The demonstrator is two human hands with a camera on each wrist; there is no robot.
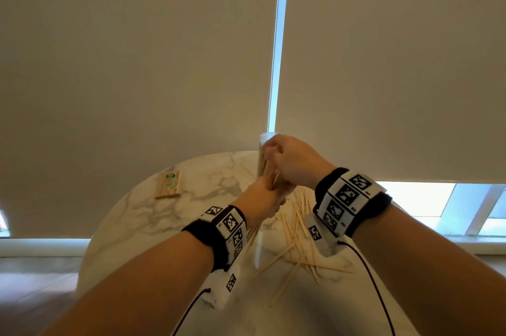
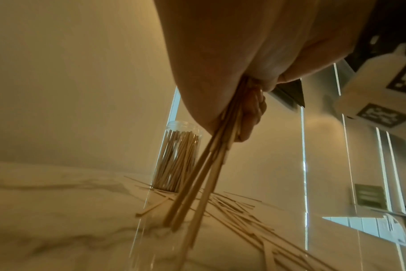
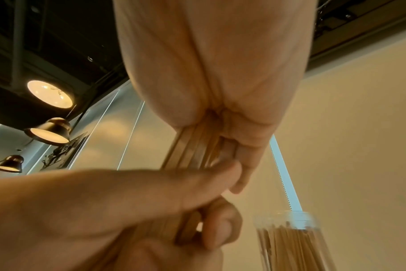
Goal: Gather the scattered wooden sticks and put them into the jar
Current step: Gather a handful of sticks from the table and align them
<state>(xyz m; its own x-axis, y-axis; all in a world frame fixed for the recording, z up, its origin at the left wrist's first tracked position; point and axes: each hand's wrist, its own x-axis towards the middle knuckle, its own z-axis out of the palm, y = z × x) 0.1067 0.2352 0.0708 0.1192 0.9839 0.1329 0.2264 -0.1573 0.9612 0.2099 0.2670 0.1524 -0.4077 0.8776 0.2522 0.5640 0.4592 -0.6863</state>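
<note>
A clear plastic jar (image 1: 262,155) (image 2: 176,157) (image 3: 290,243) stands upright at the far side of the round marble table (image 1: 153,215), holding several wooden sticks. Both hands hold one bundle of sticks (image 2: 204,176) (image 3: 190,146) upright just in front of the jar. My left hand (image 1: 262,199) grips the bundle low down; its lower ends hang just above the tabletop. My right hand (image 1: 287,163) grips the same bundle above the left hand, at the height of the jar's upper part. Several loose sticks (image 1: 298,237) (image 2: 239,207) lie scattered on the table under and right of the hands.
A wrapped pack of sticks (image 1: 168,185) lies on the table's far left. Pale roller blinds (image 1: 137,62) hang close behind the table, with a window strip (image 1: 419,199) at right. Both wrists wear black bands with marker tags.
</note>
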